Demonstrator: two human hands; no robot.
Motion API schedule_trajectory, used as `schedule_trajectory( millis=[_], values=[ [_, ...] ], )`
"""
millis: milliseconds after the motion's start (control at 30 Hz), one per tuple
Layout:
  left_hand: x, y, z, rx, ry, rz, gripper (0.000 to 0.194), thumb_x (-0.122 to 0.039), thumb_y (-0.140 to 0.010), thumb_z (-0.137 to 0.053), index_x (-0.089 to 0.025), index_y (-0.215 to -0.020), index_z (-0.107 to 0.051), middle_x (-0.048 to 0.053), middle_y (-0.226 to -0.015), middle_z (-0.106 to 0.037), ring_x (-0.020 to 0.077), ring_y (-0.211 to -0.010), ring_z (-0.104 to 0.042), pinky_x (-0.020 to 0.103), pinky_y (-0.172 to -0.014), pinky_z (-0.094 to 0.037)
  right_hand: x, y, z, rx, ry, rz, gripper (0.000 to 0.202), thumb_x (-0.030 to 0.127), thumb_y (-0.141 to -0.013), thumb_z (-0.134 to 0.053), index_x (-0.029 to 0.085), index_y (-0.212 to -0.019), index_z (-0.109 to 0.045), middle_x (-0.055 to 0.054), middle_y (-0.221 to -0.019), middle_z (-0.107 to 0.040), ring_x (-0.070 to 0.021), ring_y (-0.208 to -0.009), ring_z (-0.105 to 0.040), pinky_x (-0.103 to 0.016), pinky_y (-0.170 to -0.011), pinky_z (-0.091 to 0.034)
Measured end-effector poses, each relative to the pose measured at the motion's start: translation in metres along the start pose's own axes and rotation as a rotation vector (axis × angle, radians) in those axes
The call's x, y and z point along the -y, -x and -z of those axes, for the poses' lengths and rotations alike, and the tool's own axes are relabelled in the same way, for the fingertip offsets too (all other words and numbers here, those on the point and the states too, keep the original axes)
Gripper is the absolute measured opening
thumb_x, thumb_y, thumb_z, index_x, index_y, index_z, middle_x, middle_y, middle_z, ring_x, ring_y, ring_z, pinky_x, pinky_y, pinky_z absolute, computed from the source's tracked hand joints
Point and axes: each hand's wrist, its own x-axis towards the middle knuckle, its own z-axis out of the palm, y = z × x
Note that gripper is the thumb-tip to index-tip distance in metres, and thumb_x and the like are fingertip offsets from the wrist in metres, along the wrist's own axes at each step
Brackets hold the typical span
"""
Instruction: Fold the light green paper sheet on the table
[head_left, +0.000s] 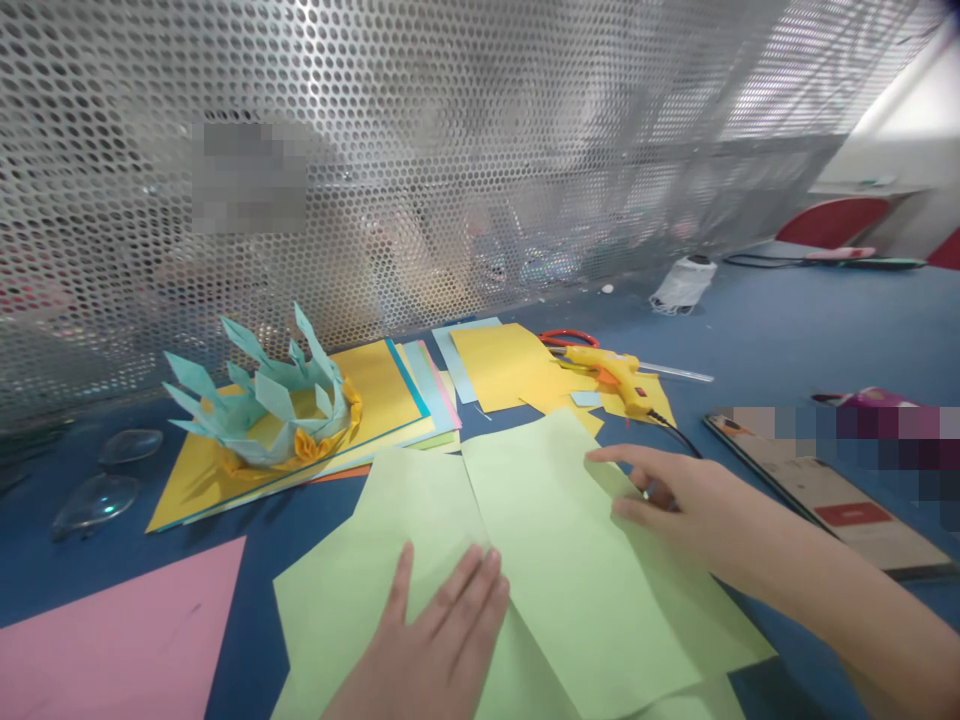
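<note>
The light green paper sheets (570, 560) lie overlapped on the blue table (787, 330), left hand (435, 640) pressing flat and open, right hand (675, 500) open-fingered on the top sheet's edge, which could slip askew because the sheets lie loose.

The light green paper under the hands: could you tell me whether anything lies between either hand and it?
Nothing visible does. The left hand lies flat on the light green paper, and the right hand rests its fingers on the folded sheet's edge.
</note>
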Motion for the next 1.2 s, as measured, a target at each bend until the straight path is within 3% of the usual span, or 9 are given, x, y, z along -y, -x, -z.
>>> schedule_trajectory(
  millis=[67,133,300,467,533,600,733,1033,1200],
  values=[
    [0.000,0.001,-0.003,-0.036,-0.016,-0.054,0.047,-0.015,-0.093,-0.038,-0.010,-0.140,-0.041,0.016,-0.143,-0.038,0.0308,-0.130,-0.045,0.050,-0.095,-0.049,-0.001,0.001,0.000,0.008,0.008,0.007,0.049,0.023,-0.073,-0.055,0.027,-0.120,-0.064,-0.002,-0.079,-0.059,-0.0155,-0.054,-0.054,-0.028,-0.054,-0.043],
    [-0.001,0.001,-0.004,-0.075,-0.044,-0.084,0.044,-0.020,-0.095,-0.037,-0.007,-0.137,-0.043,0.018,-0.141,-0.042,0.0322,-0.127,-0.048,0.048,-0.092,-0.052,-0.002,0.001,0.000,0.007,0.026,0.003,0.051,0.019,-0.071,-0.054,0.027,-0.119,-0.065,-0.002,-0.076,-0.058,-0.0158,-0.053,-0.054,-0.028,-0.055,-0.044],
    [-0.001,-0.003,-0.002,-0.136,-0.111,-0.128,0.039,-0.021,-0.094,-0.048,-0.019,-0.133,-0.048,0.026,-0.128,-0.056,0.0410,-0.116,-0.057,0.060,-0.075,-0.055,-0.002,0.001,0.004,-0.037,0.078,-0.036,0.054,0.014,-0.070,-0.050,0.025,-0.120,-0.064,-0.001,-0.066,-0.055,-0.0195,-0.053,-0.053,-0.030,-0.054,-0.041],
    [-0.004,-0.002,-0.004,-0.232,-0.143,-0.132,0.041,-0.033,-0.097,-0.045,-0.034,-0.138,-0.041,0.027,-0.124,-0.060,0.0447,-0.111,-0.059,0.068,-0.062,-0.052,0.001,0.001,0.007,-0.058,0.086,-0.068,0.054,0.014,-0.071,-0.049,0.024,-0.123,-0.063,-0.003,-0.068,-0.059,-0.0225,-0.059,-0.058,-0.031,-0.058,-0.043],
    [-0.005,-0.002,-0.004,-0.274,-0.143,-0.128,0.037,-0.033,-0.097,-0.045,-0.032,-0.134,-0.047,0.021,-0.127,-0.060,0.0425,-0.109,-0.062,0.065,-0.069,-0.053,0.001,0.000,0.007,-0.052,0.069,-0.080,0.056,0.017,-0.074,-0.051,0.021,-0.130,-0.057,-0.004,-0.072,-0.062,-0.0233,-0.061,-0.061,-0.032,-0.057,-0.044],
    [-0.005,-0.004,-0.003,-0.323,-0.142,-0.167,0.032,-0.029,-0.100,-0.039,-0.026,-0.128,-0.054,0.009,-0.130,-0.061,0.0325,-0.112,-0.062,0.056,-0.087,-0.051,0.000,0.000,0.005,-0.032,0.048,-0.087,0.065,0.022,-0.074,-0.055,0.018,-0.138,-0.046,-0.006,-0.078,-0.065,-0.0234,-0.060,-0.062,-0.031,-0.055,-0.045],
    [-0.004,-0.007,0.000,-0.373,-0.140,-0.228,0.037,-0.019,-0.103,-0.026,-0.020,-0.121,-0.058,-0.004,-0.129,-0.063,0.0153,-0.116,-0.058,0.034,-0.106,-0.039,-0.003,0.001,0.005,0.022,0.018,-0.069,0.082,0.018,-0.068,-0.061,0.025,-0.145,-0.034,-0.006,-0.086,-0.069,-0.0216,-0.057,-0.064,-0.030,-0.054,-0.047],
    [-0.010,0.000,-0.014,-0.373,-0.128,-0.192,0.041,-0.025,-0.099,-0.039,-0.031,-0.140,-0.039,0.001,-0.139,-0.054,0.0220,-0.124,-0.052,0.047,-0.111,-0.031,-0.006,0.002,0.008,-0.034,-0.027,-0.091,0.075,0.016,-0.069,-0.057,0.026,-0.141,-0.041,-0.008,-0.092,-0.068,-0.0238,-0.061,-0.067,-0.035,-0.060,-0.051],
    [-0.008,0.000,-0.013,-0.378,-0.125,-0.232,0.041,-0.035,-0.099,-0.040,-0.036,-0.140,-0.037,-0.004,-0.150,-0.039,0.0244,-0.126,-0.049,0.049,-0.105,-0.038,-0.012,-0.006,0.013,-0.154,0.013,-0.110,0.072,0.012,-0.066,-0.059,0.019,-0.137,-0.047,-0.010,-0.084,-0.068,-0.0344,-0.077,-0.068,-0.042,-0.067,-0.051]
  ],
)
